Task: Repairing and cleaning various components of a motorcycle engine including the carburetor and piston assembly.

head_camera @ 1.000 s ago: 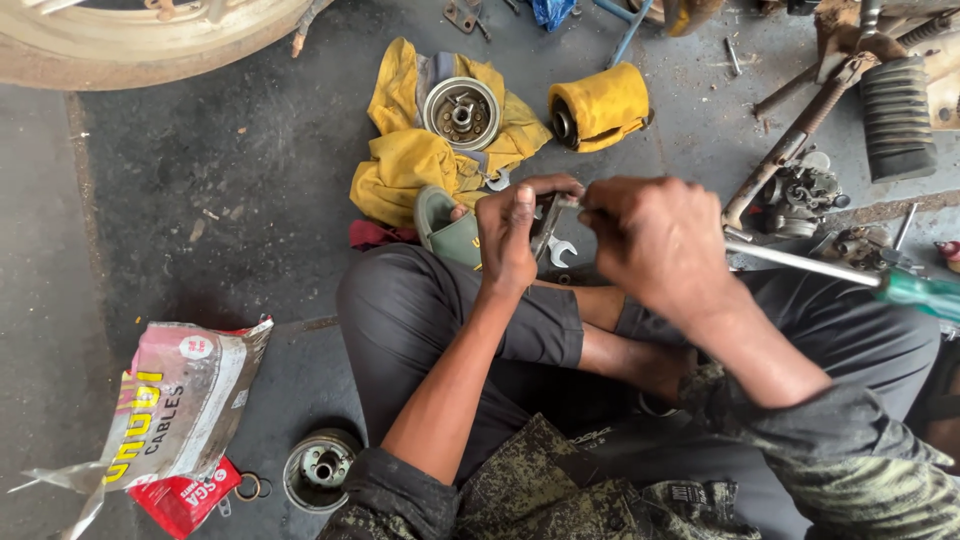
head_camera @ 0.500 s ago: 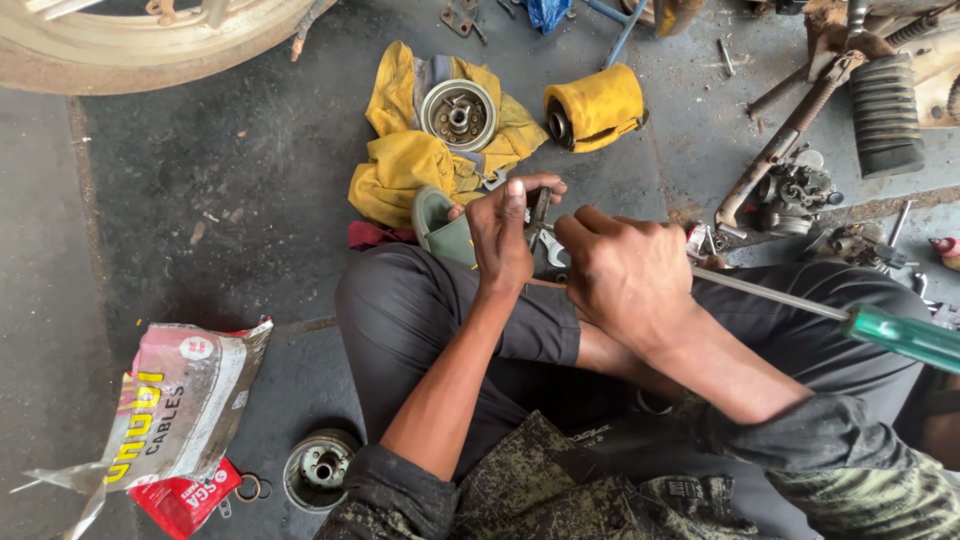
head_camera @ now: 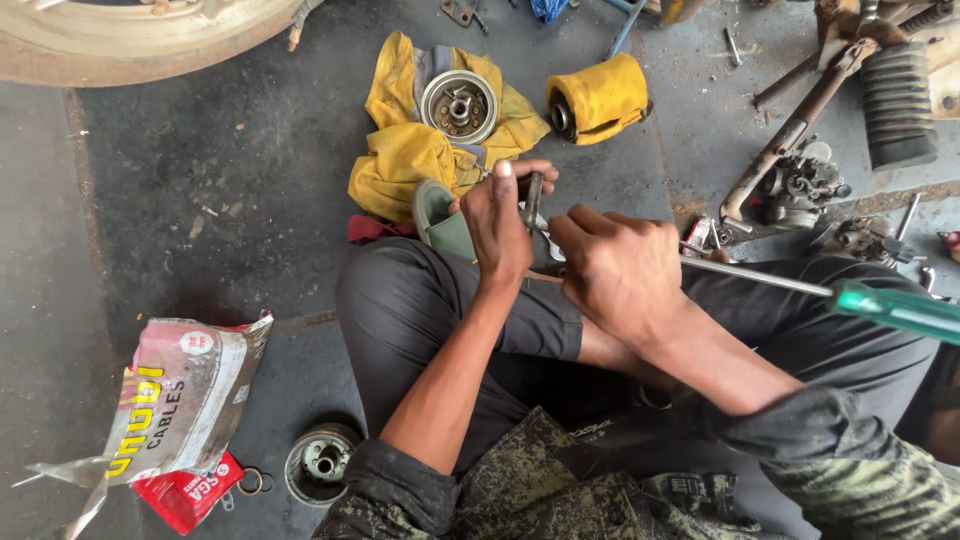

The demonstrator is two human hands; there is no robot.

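I sit cross-legged on a grey concrete floor. My left hand (head_camera: 500, 225) grips a small dark metal part (head_camera: 533, 195) held upright above my knee, thumb on its top. My right hand (head_camera: 615, 270) is closed just right of it, over the same part and what looks like a tool; what it grasps is hidden by the fingers. A green-handled screwdriver (head_camera: 895, 308) lies across my right leg, shaft pointing at my hands. A green sandal (head_camera: 440, 220) shows under my left hand.
A yellow cloth (head_camera: 405, 160) holds a round metal hub (head_camera: 458, 103); a yellow-wrapped cylinder (head_camera: 600, 97) lies beside it. Engine parts (head_camera: 800, 185) and a ribbed rubber piece (head_camera: 898, 105) sit right. A plastic bag (head_camera: 180, 400) and another round hub (head_camera: 320, 465) lie left. A wheel rim (head_camera: 130, 35) is top left.
My right hand has slid left and down toward my left hand, closing in on the held part. My left hand shifted its grip, thumb now on top. The screwdriver stays across my leg.
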